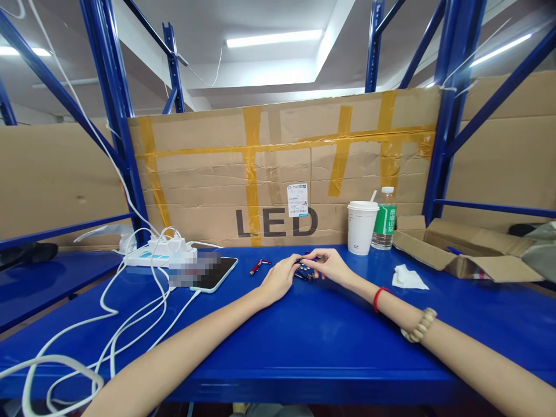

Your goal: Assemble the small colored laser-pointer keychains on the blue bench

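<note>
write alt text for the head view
A person's left hand and right hand are close together at small dark objects on a blue table. A phone and cables lie left; a cup and bottle stand right, cardboard behind.

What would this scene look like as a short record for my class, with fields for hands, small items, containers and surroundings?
Left hand: at the small dark items, grip unclear
Right hand: at the same items, grip unclear
Nearby: small red item, left of both hands
Containers: white lidded cup beside a green-labelled bottle
Surface: blue table
Behind: taped cardboard marked LED
</note>
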{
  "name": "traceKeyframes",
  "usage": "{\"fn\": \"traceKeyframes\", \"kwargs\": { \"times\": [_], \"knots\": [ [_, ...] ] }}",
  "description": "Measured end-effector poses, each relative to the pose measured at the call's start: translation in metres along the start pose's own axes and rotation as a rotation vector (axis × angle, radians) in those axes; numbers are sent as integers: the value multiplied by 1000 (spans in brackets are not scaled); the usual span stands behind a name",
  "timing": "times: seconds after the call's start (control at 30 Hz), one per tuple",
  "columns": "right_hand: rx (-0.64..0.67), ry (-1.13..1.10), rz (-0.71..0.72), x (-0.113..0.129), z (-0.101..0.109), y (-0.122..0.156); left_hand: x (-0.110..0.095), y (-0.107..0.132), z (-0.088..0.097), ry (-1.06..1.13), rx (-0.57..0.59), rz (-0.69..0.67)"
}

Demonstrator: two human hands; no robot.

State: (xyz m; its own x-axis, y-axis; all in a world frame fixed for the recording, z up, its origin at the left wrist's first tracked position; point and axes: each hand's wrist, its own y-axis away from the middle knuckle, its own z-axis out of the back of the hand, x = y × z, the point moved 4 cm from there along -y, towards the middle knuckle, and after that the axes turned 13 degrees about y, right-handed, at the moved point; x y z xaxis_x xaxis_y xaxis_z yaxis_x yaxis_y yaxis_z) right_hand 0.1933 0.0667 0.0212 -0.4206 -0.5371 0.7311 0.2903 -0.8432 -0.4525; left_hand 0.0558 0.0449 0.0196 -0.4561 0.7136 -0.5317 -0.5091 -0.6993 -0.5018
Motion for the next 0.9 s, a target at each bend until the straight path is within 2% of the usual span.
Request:
{"fn": "traceKeyframes", "kwargs": {
  "times": [0.13, 0.3, 0.4, 0.53, 0.7, 0.9],
  "knots": [
    [38, 6, 28, 1, 0, 0, 2, 1, 1, -4, -9, 46],
    [87, -7, 62, 3, 2, 0, 3, 0, 1, 45, 20, -7],
    [88, -12, 51, 2, 3, -1, 2, 1, 1, 71, 48, -12],
    [85, -14, 60, 1, 2, 0, 3, 3, 0, 76, 75, 53],
    [96, -8, 79, 1, 1, 1, 2, 4, -2, 91, 102, 14],
    [141, 28, 129, 0, 2, 3, 4, 4, -4, -8, 157, 15]
  ]
}}
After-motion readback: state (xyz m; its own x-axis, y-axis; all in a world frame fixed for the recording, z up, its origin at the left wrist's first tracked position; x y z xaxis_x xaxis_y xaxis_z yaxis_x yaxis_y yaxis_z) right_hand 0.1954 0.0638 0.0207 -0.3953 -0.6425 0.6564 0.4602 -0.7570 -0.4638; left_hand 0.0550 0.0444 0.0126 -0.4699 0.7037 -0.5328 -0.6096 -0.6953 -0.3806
